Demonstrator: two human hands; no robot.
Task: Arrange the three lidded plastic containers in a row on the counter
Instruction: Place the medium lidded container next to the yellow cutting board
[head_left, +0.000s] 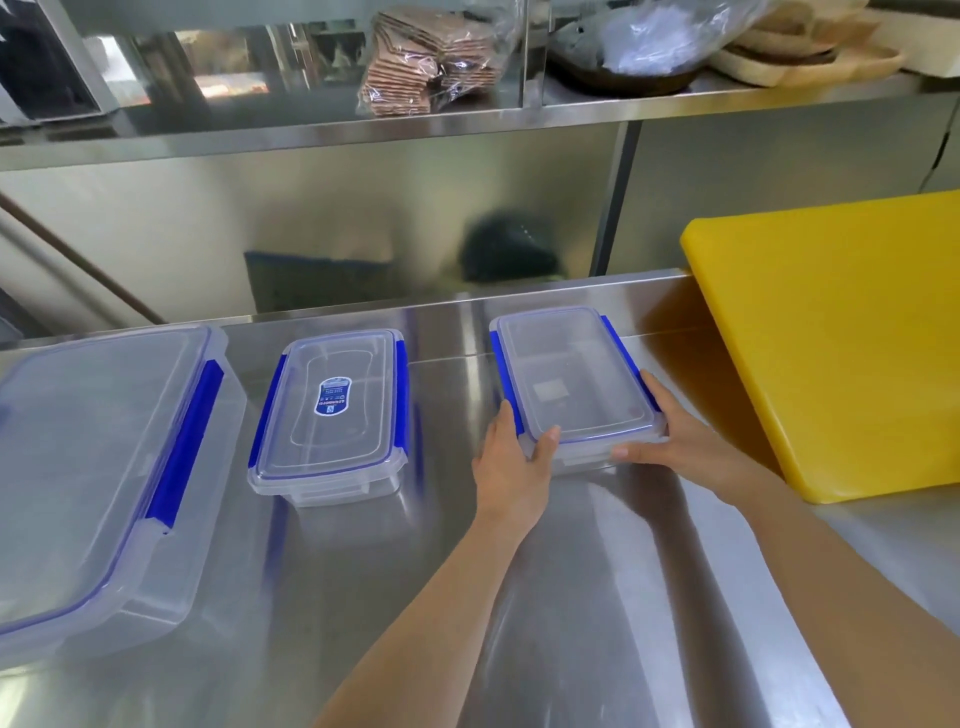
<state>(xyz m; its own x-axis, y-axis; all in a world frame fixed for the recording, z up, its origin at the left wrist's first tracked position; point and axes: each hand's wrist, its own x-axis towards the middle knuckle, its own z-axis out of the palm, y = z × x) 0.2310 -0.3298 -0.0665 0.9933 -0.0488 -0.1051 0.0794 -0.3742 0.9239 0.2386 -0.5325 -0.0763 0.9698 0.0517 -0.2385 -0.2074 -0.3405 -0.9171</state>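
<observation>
Steel counter (597, 597) below a shelf (311, 130): three clear, blue-clipped boxes lie in a row, lids on. Left of the yellow board (841, 343) sits the small box (574, 382), clasped at its near corners by the left hand (511, 462) and right hand (675, 441), probably to square it. Farther left lie the labelled box (332, 410), then the large box (98, 467).

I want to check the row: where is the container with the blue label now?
The labelled container stands left of centre on the counter, between the large container and the one held in both hands.
</observation>
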